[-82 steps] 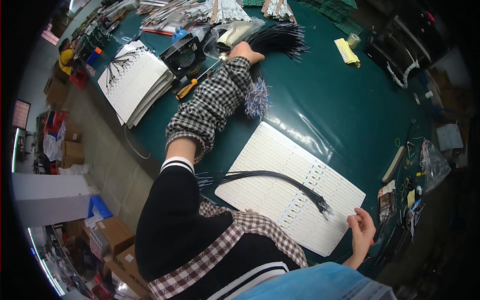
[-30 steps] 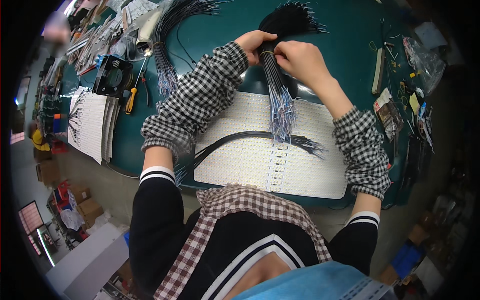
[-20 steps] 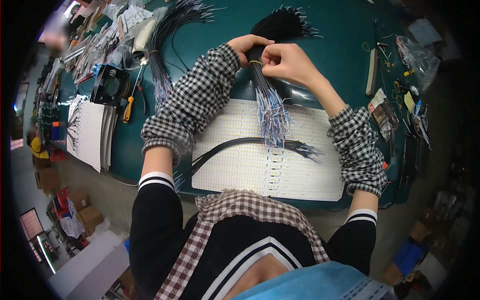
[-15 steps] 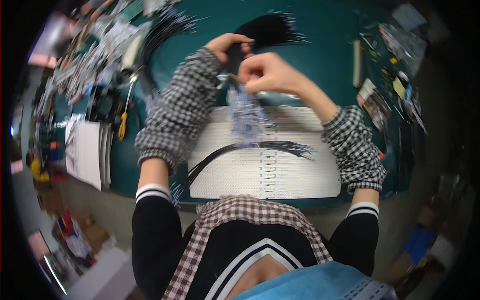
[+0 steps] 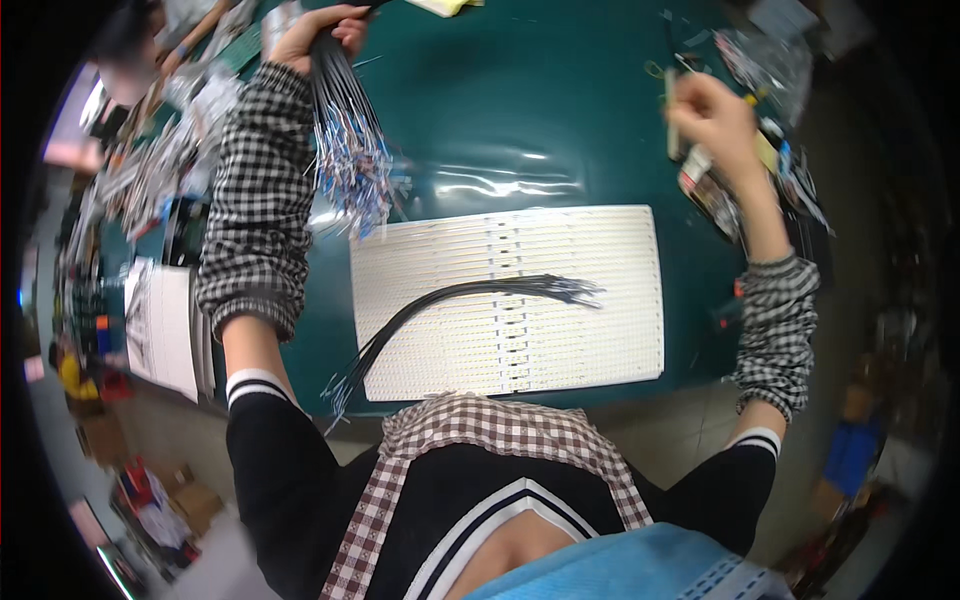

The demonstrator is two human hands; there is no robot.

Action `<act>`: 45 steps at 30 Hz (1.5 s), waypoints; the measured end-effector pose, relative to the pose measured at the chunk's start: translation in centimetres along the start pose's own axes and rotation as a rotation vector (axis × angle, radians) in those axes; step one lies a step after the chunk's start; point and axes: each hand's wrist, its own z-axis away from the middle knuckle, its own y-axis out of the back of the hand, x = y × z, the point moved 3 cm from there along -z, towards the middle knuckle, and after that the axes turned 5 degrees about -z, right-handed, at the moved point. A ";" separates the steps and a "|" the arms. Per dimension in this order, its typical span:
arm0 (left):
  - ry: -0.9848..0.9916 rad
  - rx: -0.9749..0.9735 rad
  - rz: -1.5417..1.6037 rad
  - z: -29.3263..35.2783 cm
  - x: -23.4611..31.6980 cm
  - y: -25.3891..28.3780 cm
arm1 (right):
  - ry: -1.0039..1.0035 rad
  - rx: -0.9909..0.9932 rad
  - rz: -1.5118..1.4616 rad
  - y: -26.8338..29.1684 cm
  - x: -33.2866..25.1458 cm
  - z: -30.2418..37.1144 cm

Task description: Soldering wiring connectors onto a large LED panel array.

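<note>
A thick bundle of black wires (image 5: pixel 345 95) with blue, white and reddish ends hangs from my left hand (image 5: pixel 310 40), whose fingers are wrapped round it at the upper left. My right hand (image 5: pixel 715 120) is closed and a little blurred, over the right side of the table beside a pale strip (image 5: pixel 672 135). A thin yellowish loop (image 5: pixel 654 69) shows by its fingertips; whether the hand holds it is unclear. In front of me a smaller bunch of black wires (image 5: pixel 440 292) lies curved across a white panel (image 5: pixel 590 345) with rows of tiny yellowish dots.
A green mat (image 5: pixel 560 110) covers the table. Clear bags and loose parts (image 5: pixel 770 75) lie at the right. Plastic-wrapped pieces (image 5: pixel 150 150) crowd the left edge, with stacked white panels (image 5: pixel 165 325) nearer me. Something yellow (image 5: pixel 440 6) lies at the far edge.
My left hand has carried the large wire bundle from the middle to the upper left. My right hand has left the bundle and moved to the right side.
</note>
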 end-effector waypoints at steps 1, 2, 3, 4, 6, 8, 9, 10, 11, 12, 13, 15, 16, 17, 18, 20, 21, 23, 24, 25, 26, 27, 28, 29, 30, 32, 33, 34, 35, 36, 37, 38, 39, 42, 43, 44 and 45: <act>0.088 0.001 -0.008 0.6 -0.1 -0.3 | 0.034 0.090 0.198 1.7 5.3 -1.6; 0.176 0.035 0.065 1.1 -0.4 -0.3 | -0.004 0.112 0.345 3.2 9.6 -2.6; 0.263 0.063 0.142 1.4 -0.8 -0.5 | -0.089 0.128 0.483 4.4 13.5 -3.3; 0.307 0.089 0.103 1.6 -1.1 -0.7 | -0.154 0.141 0.525 6.1 17.6 -3.1; 0.342 0.143 0.007 3.7 -1.5 -0.6 | -0.368 -0.042 0.729 6.4 21.0 -3.1; 0.345 0.089 -0.049 4.7 -2.0 0.6 | -0.421 -0.128 0.911 5.9 20.1 -3.2; 0.335 0.090 -0.075 5.8 -2.4 -0.4 | -0.366 -0.042 0.922 5.5 16.5 -3.9; 0.346 0.125 -0.078 6.4 -2.6 -1.6 | -0.321 0.055 0.933 5.5 13.4 -4.4; 0.413 -0.060 0.084 7.1 -3.2 0.1 | -0.052 0.085 0.794 3.9 10.8 -5.7; 0.304 0.045 -0.060 7.5 -3.7 -1.1 | 0.183 0.116 0.667 3.1 8.4 -5.9; 0.190 0.162 -0.201 8.2 -4.6 -2.9 | 0.311 0.098 0.542 1.0 3.4 -6.0; 0.204 0.187 -0.256 8.1 -6.2 -4.1 | 0.565 0.038 0.334 -3.0 -7.3 -5.3; 0.231 0.111 -0.264 7.1 -6.8 -4.8 | 0.695 -0.009 0.304 -4.2 -10.6 -4.9; 0.259 0.053 -0.267 6.7 -7.4 -5.4 | 0.786 -0.055 0.296 -5.9 -13.3 -4.7; 0.264 0.006 -0.326 5.8 -7.7 -6.3 | 0.893 -0.103 0.319 -7.0 -14.8 -4.9; 0.253 -0.092 -0.480 4.2 -8.0 -7.5 | 0.809 -0.197 0.444 -9.5 -14.6 -5.5; 0.247 -0.095 -0.484 3.8 -7.8 -7.6 | 0.772 -0.241 0.488 -10.8 -13.9 -6.1; 0.231 -0.104 -0.651 3.1 -7.5 -7.2 | 0.607 -0.310 0.438 -12.5 -12.3 -7.7; 0.259 -0.141 -0.729 2.1 -7.1 -5.6 | 0.445 -0.378 0.382 -13.4 -11.3 -8.5; 0.249 -0.133 -0.726 1.6 -7.2 -3.9 | 0.557 -0.326 0.390 -14.6 -10.7 -8.8; 0.161 -0.091 -1.147 0.8 -7.3 -1.9 | 0.474 -0.400 0.451 -16.0 -9.8 -9.1; 0.055 -0.059 -1.573 -0.2 -7.8 -0.7 | 0.488 -0.406 0.476 -17.2 -7.4 -9.4; 0.036 0.095 -1.773 -0.5 -9.2 1.2 | 0.467 -0.428 0.467 -18.7 -5.4 -9.1; 0.021 0.262 -1.965 -0.3 -10.7 2.8 | 0.450 -0.454 0.456 -19.8 -4.1 -8.9; 0.001 0.421 -1.877 0.6 -11.9 2.9 | 0.452 -0.461 0.453 -20.0 -3.7 -8.8; -0.183 0.549 -1.823 2.3 -13.6 2.4 | 0.391 -0.396 0.439 -19.9 -3.1 -8.6; -0.234 0.627 -1.842 2.8 -14.7 2.0 | 0.388 -0.411 0.436 -20.0 -2.9 -8.5; -0.226 0.673 -1.861 2.9 -15.2 1.8 | 0.402 -0.428 0.443 -20.1 -2.9 -8.5; -0.217 0.670 -1.854 3.1 -15.4 1.8 | 0.417 -0.441 0.451 -20.0 -3.1 -8.6; -0.199 0.681 -1.854 3.2 -15.5 1.8 | 0.429 -0.454 0.453 -20.1 -3.2 -8.5; -0.184 0.689 -1.855 3.3 -15.6 1.7 | 0.420 -0.459 0.455 -19.9 -3.3 -8.1; -0.227 0.698 -1.813 3.5 -14.8 2.2 | 0.395 -0.472 0.420 -19.7 -3.7 -7.9; -0.295 0.791 -1.810 3.8 -13.3 2.7 | 0.361 -0.478 0.387 -19.3 -3.7 -7.6; -0.354 1.283 -1.845 5.1 -7.8 8.8 | 0.370 -0.431 0.413 -18.6 -3.0 -7.0; -0.231 1.377 -1.855 5.3 -7.0 10.9 | 0.361 -0.426 0.416 -18.6 -2.7 -6.8; -0.032 1.347 -1.775 5.2 -6.5 11.9 | 0.354 -0.411 0.426 -18.6 -2.0 -6.8; 0.099 1.301 -1.737 5.4 -6.6 13.8 | 0.355 -0.398 0.435 -18.7 -1.7 -6.8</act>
